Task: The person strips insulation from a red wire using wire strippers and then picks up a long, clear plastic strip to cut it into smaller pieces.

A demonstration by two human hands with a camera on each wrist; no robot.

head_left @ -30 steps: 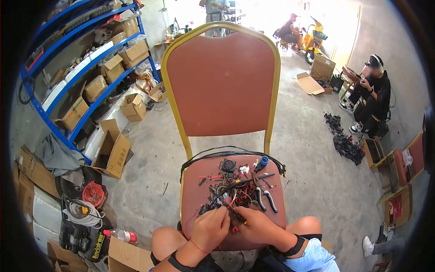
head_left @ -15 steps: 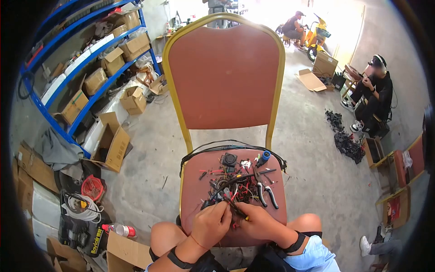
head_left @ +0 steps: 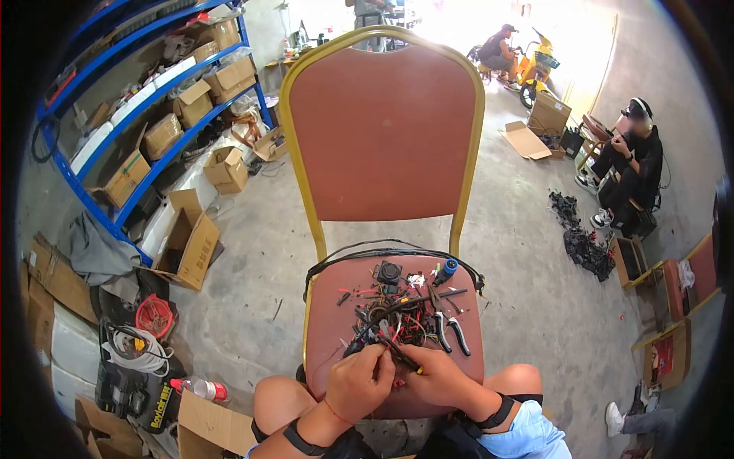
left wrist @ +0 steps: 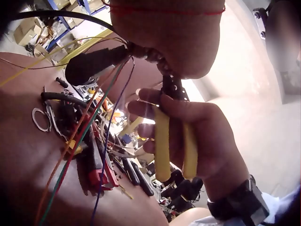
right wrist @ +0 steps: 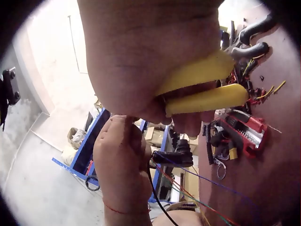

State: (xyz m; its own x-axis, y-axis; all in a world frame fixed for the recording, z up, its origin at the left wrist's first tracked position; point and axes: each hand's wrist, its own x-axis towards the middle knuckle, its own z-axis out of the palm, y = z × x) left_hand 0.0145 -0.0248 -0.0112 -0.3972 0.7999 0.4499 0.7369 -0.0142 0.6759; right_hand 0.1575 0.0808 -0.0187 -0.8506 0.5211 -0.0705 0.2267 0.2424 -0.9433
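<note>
My left hand point(head_left: 359, 382) pinches thin coloured wires point(left wrist: 80, 139) close to a black plug-like part point(left wrist: 89, 66), which also shows in the right wrist view point(right wrist: 174, 158). My right hand point(head_left: 440, 379) grips a tool by its two yellow handles point(left wrist: 162, 150), their ends sticking out past the palm. The tool's dark head meets the left fingertips, and what lies between its jaws is hidden. Both hands are close together over the front of the red chair seat point(head_left: 325, 306). Beyond them lies a heap of wire scraps point(head_left: 405, 325).
Grey-and-black-handled pliers point(head_left: 459, 336), a blue-ended connector point(head_left: 446, 269) and a square black part point(head_left: 388, 272) lie on the seat. A black cable point(head_left: 367, 252) crosses its back edge. A red-and-black tool point(right wrist: 249, 136) lies near the scraps. The chair's backrest point(head_left: 382, 138) rises behind.
The head view has shifted slightly, so the chair appears a little further right. Both hands keep their hold and have barely moved against the seat.
</note>
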